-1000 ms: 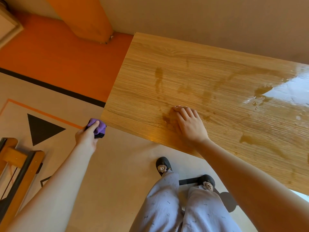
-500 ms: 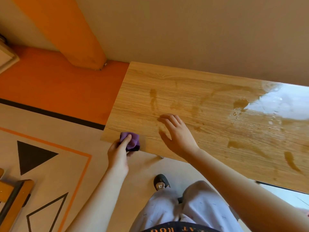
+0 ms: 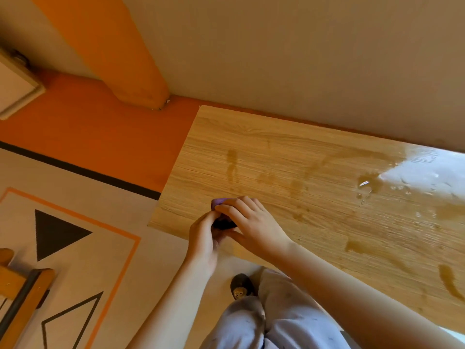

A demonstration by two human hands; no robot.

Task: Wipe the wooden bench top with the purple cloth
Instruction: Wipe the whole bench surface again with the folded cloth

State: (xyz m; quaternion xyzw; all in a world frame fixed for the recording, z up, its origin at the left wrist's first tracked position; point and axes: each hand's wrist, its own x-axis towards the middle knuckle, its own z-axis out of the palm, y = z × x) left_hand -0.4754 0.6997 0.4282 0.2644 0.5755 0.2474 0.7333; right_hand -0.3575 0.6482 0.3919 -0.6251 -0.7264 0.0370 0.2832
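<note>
Both on the cloth: left hand (image 3: 203,239) pinching the purple cloth (image 3: 218,203) from the near side, right hand (image 3: 254,222) curled over it, fingers bent. Cloth bunched at the near left corner of the wooden bench top (image 3: 314,197), probably being passed or regripped for wiping. Wet streaks (image 3: 231,165) and a glossy puddle (image 3: 415,172) farther right, unwiped. Orange floor (image 3: 88,127) and patterned mat (image 3: 75,238) beyond.
</note>
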